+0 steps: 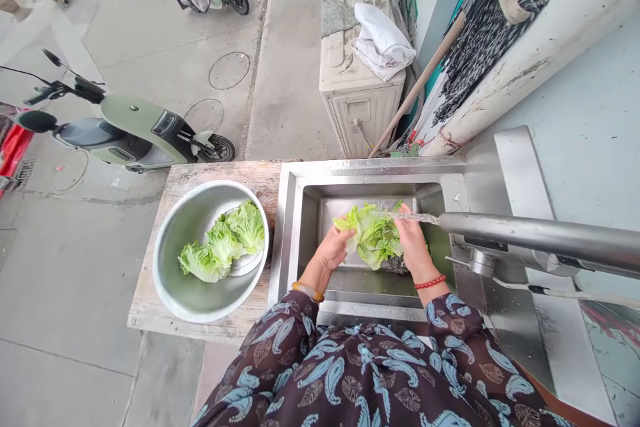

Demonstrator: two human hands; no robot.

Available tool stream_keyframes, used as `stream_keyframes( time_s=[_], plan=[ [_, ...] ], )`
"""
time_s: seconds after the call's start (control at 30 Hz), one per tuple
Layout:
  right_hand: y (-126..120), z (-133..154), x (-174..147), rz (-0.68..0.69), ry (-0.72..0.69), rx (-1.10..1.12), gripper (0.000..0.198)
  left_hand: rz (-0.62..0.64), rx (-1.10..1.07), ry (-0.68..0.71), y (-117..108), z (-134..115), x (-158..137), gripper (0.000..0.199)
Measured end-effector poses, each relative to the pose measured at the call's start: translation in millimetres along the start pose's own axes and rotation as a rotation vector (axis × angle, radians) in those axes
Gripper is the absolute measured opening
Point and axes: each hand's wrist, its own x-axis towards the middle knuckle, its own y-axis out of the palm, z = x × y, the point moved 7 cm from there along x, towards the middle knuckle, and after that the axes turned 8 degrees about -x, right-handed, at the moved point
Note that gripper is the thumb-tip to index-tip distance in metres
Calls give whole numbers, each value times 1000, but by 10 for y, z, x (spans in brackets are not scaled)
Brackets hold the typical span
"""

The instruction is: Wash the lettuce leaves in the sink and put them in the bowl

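Observation:
Both of my hands hold a head of lettuce (373, 237) over the steel sink (287, 233). My left hand (334, 245) grips its left edge, thumb on top of the leaves. On the other side, my right hand (413, 243) is closed around the right edge, with its fingers partly behind the leaves. Water streams from the faucet (500, 223) onto the lettuce. A dark scouring pad (399, 265) shows just below the leaves, near my right wrist. Left of the sink, a metal basin (170, 273) holds several pieces of lettuce (223, 243).
The basin stands on a worn wooden board (150, 307). Behind the sink is an outdoor air-conditioner unit (360, 97) with a white cloth (384, 43) on it. A mop (470, 47) leans at the right by a thick pipe (530, 57). A green scooter (135, 120) is parked at left.

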Motion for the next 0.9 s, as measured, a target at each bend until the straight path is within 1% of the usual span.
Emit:
stream_keyframes(
  time_s=[0.03,0.1,0.13,0.17,0.23,0.27,0.33,0.4,0.43,0.57,0.7,0.8,0.9],
  plan=[
    [-15,96,16,28,-71,-77,60,2,22,-12,-15,9,-8,49],
    [50,250,24,153,-182,-196,56,9,63,-41,-39,42,-24,49],
    [103,276,24,217,-185,-220,50,11,76,-56,-51,62,-32,48],
    [151,255,28,264,-133,-207,43,8,83,-65,-67,77,-38,47],
    [220,141,34,288,40,-111,34,-23,73,-57,-120,80,-44,47],
    [240,84,33,270,113,-34,34,-50,60,-45,-158,70,-44,46],
    [261,15,22,219,188,143,40,-108,34,-28,-239,47,-46,44],
    [270,-4,0,197,208,271,42,-148,16,-32,-299,37,-51,41],
    [275,-5,-16,202,216,294,42,-157,10,-38,-316,38,-55,41],
    [271,31,-71,234,234,279,36,-161,-9,-49,-315,48,-72,41],
    [267,67,-89,249,237,333,35,-154,-21,-35,-274,19,-81,42],
    [292,69,-99,301,216,361,38,-142,-27,-30,-237,-24,-84,43],
    [319,18,-110,354,209,323,39,-95,-17,-44,-180,-52,-83,44]
  ],
)
